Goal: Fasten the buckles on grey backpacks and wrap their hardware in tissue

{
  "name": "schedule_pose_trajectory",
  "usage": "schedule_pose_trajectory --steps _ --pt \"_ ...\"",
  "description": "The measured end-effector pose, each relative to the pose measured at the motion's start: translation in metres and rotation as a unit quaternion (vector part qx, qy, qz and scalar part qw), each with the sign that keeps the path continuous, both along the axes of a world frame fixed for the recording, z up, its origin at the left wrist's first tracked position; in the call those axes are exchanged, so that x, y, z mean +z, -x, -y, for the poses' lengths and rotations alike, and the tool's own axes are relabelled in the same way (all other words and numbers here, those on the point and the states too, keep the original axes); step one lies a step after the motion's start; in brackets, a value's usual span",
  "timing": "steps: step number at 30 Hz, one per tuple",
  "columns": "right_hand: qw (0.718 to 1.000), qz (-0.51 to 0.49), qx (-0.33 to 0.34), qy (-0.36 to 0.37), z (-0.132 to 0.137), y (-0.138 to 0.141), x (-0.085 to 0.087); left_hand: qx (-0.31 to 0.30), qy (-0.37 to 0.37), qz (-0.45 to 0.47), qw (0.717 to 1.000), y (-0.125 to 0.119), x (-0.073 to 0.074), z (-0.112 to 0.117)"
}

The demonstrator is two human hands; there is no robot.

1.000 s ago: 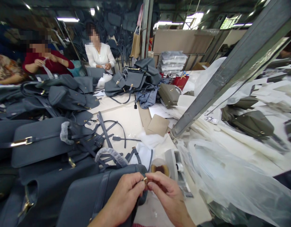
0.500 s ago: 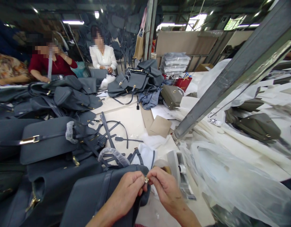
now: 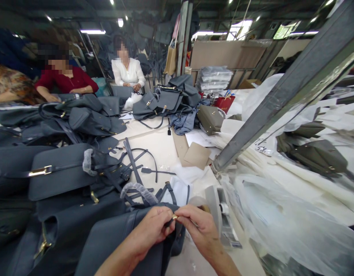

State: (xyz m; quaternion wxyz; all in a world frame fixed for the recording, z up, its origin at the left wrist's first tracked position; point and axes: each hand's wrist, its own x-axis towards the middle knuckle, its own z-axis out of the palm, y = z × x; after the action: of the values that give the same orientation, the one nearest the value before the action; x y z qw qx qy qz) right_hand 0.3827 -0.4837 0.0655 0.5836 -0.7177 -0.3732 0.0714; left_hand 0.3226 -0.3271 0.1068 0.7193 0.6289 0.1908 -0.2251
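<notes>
Hardware (image 3: 174,217), small and gold-coloured, is held over a dark bag (image 3: 108,234) at its right side, toward the near edge of the bench (image 3: 164,153). It is pinched between left hand (image 3: 156,226) and right hand (image 3: 198,222), neither nearer; its long axis cannot be told.

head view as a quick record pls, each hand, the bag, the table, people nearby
left hand: pinches a small gold fitting
right hand: pinches at the same fitting
blue-grey bag: under the left forearm
table: loose dark straps beyond the hands
metal post: slanting, right of the hands
people: person in red, person in white, another in patterned clothing
</notes>
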Motion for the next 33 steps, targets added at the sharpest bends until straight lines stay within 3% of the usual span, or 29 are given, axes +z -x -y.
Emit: schedule_pose_trajectory --steps 4,7,9,12,16,19,23,25,27,30,33 --pt "0.999 -0.028 -0.027 0.008 -0.007 0.005 0.002 0.012 0.030 0.029 0.999 0.007 -0.003 0.002" --pt "0.991 -0.105 -0.079 0.000 -0.003 0.017 -0.008 0.056 0.059 0.071 0.994 0.015 -0.008 0.003" --pt "0.993 -0.105 -0.058 0.006 0.000 0.026 -0.016 0.087 0.066 0.094 0.990 0.020 -0.011 0.002" --pt "0.999 -0.007 -0.033 0.019 -0.003 0.036 -0.024 0.103 -0.029 0.202 0.974 0.026 -0.011 0.001" --pt "0.992 0.089 -0.090 0.002 -0.021 0.036 -0.017 0.127 -0.191 0.318 0.920 0.030 -0.010 0.000" --pt "0.988 0.114 -0.107 -0.008 -0.035 0.033 -0.011 0.154 -0.216 0.298 0.917 0.032 -0.011 -0.003" --pt "0.983 0.148 -0.110 0.024 -0.043 0.032 -0.011 0.218 -0.176 0.237 0.930 0.034 -0.010 -0.006" --pt "0.978 0.179 -0.102 0.046 -0.044 0.032 -0.012 0.207 -0.176 0.208 0.940 0.035 -0.005 -0.006" --pt "0.975 0.196 -0.088 0.062 -0.043 0.030 -0.013 0.165 -0.226 0.182 0.943 0.034 0.000 -0.007" --pt "0.979 0.184 -0.055 0.067 -0.041 0.028 -0.011 0.105 -0.326 0.174 0.923 0.031 0.003 -0.011" --pt "0.988 0.145 -0.017 0.057 -0.040 0.027 -0.008 0.029 -0.344 0.190 0.919 0.028 0.002 -0.019"
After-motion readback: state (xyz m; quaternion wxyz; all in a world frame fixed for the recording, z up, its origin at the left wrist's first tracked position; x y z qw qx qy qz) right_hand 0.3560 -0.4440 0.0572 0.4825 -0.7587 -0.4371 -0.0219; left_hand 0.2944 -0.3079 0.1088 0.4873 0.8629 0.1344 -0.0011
